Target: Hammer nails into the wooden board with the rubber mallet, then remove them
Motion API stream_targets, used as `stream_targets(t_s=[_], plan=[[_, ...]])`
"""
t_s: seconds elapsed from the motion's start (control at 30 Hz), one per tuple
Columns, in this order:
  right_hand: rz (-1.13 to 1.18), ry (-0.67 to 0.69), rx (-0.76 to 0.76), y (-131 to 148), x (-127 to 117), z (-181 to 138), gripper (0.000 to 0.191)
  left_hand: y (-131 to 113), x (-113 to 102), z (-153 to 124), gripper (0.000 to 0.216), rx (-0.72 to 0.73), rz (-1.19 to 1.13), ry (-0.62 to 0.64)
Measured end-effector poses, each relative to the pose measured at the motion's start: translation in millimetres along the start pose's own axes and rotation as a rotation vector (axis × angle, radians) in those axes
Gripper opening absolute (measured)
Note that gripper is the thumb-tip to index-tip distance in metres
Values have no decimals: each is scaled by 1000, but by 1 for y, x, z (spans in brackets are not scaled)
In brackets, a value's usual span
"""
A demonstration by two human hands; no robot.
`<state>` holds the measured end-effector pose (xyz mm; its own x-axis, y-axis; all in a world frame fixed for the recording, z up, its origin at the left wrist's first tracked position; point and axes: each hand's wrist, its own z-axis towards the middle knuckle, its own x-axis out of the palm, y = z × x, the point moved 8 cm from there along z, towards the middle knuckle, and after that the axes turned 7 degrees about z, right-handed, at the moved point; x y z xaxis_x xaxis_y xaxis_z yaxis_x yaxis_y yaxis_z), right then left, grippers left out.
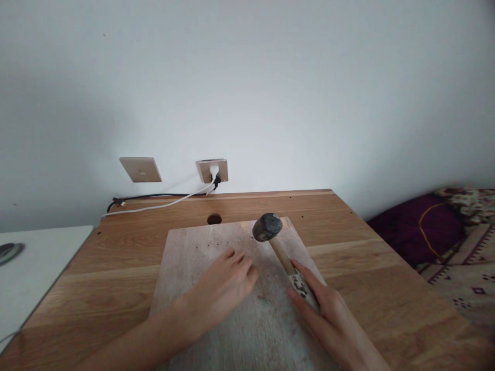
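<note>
A pale worn board (201, 247) lies on a wooden desk (340, 242). On the board rests a hammer (276, 242) with a dark head and a wooden handle, its head pointing away from me. My right hand (328, 314) lies along the handle's near end, fingers stretched beside and over it, not wrapped round it. My left hand (224, 286) rests flat on the board just left of the hammer, fingers together and stretched forward. Small dark specks, too small to name, dot the board beyond the left fingers.
A round cable hole (214, 219) sits in the desk behind the board. A wall socket (212, 170) holds a white plug and a black plug, with cables trailing left. A white surface (38, 257) adjoins on the left; a patterned bed cover (456, 247) is on the right.
</note>
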<state>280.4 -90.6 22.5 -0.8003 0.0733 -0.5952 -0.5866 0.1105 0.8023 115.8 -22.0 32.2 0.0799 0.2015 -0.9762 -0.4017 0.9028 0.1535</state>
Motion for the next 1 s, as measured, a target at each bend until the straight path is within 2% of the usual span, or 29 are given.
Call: stream_targets(t_s=[0.07, 0.17, 0.27, 0.53, 0.8, 1.0], plan=[[-8, 5, -1, -2, 1, -2, 67, 34, 3, -4, 16, -138, -168, -46], [-6, 13, 4, -2, 3, -2, 67, 90, 13, -16, 21, -425, -488, -164], [0, 31, 6, -2, 6, 0, 65, 114, 24, -23, 20, -540, -660, -241], [-2, 98, 23, -7, 16, 0, 66, 110, 34, -25, 16, -535, -690, -269], [-60, 146, -20, 15, 27, 5, 62, 108, 30, -23, 10, -488, -685, -268], [-27, 214, -42, 30, 39, 7, 57, 114, 36, -24, 10, -576, -746, -265]])
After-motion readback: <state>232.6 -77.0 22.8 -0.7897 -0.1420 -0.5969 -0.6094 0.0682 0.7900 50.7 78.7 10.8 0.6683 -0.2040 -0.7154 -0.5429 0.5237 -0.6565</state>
